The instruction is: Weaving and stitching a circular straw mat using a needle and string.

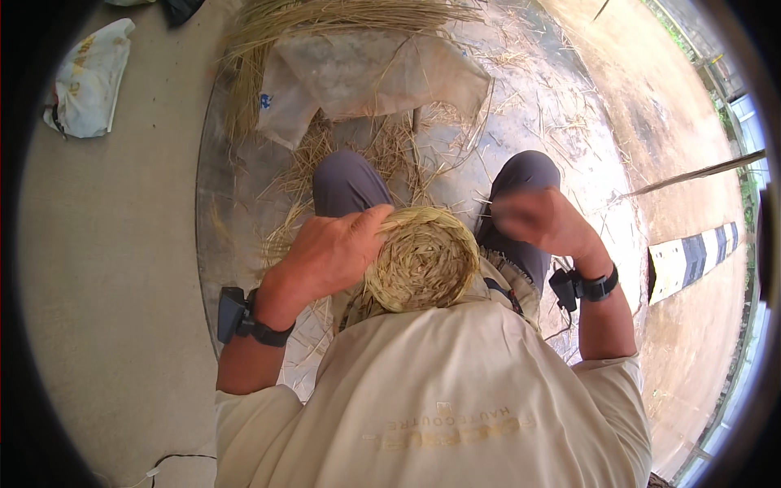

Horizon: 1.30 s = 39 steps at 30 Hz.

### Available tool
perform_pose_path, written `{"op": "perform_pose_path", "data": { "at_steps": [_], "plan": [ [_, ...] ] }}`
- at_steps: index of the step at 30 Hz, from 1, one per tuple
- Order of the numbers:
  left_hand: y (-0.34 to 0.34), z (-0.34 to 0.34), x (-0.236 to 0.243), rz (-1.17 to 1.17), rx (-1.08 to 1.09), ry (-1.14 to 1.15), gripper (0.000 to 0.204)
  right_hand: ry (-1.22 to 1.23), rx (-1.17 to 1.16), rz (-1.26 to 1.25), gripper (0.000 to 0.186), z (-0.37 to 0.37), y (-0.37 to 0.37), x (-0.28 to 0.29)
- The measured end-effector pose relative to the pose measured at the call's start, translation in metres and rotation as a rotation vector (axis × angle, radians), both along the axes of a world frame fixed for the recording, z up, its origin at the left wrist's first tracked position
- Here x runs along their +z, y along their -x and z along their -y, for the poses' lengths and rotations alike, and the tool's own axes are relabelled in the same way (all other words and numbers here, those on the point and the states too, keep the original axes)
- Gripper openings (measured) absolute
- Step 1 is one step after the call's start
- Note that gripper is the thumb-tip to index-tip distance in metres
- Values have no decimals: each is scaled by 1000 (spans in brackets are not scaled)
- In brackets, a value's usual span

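A small round basket [425, 259] of woven straw rests in my lap, its hollow facing up. My left hand [338, 248] is closed on the basket's left rim, with the thumb and fingers at the upper left edge. Loose straw ends stick out beside that hand. Off to the basket's right, my right hand [549, 224] is raised over my right knee, apart from the rim. Its fingers look curled in, but the tips are blurred, and anything they hold cannot be made out.
A long bundle of straw [350, 16] lies beyond my knees, partly under a clear plastic sheet [374, 73]. Loose stalks litter the grey ground sheet [569, 89]. A white bag [93, 77] lies far left. A black-and-white striped barrier [691, 260] stands at right, near a pole [691, 174].
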<state>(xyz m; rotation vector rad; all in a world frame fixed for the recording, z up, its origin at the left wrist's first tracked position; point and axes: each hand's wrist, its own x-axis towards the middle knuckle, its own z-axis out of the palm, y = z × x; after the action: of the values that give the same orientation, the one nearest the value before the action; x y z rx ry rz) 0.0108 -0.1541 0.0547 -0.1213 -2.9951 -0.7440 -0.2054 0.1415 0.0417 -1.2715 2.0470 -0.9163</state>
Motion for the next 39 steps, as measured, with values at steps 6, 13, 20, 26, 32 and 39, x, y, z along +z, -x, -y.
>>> {"op": "perform_pose_path", "data": {
  "at_steps": [6, 13, 20, 26, 32, 39],
  "plan": [
    [-1, -2, -12, -43, 51, -201, 33, 230, -415, 625, 20, -5, -15, -23],
    [14, -13, -10, -126, -25, -132, 28, 580, -397, 849, 19, 113, -10, 53],
    [9, -3, -17, -83, 57, -258, 32, 335, 539, -207, 23, 101, -112, 23],
    [15, -5, -22, -111, 92, -324, 31, 235, 488, 18, 26, 71, -102, -5],
    [15, -5, -31, -89, 252, -290, 21, 504, -66, 142, 28, 27, -86, -7],
    [5, -5, -23, -133, 409, -277, 20, 224, -250, -126, 21, 27, -89, 11]
  ]
}}
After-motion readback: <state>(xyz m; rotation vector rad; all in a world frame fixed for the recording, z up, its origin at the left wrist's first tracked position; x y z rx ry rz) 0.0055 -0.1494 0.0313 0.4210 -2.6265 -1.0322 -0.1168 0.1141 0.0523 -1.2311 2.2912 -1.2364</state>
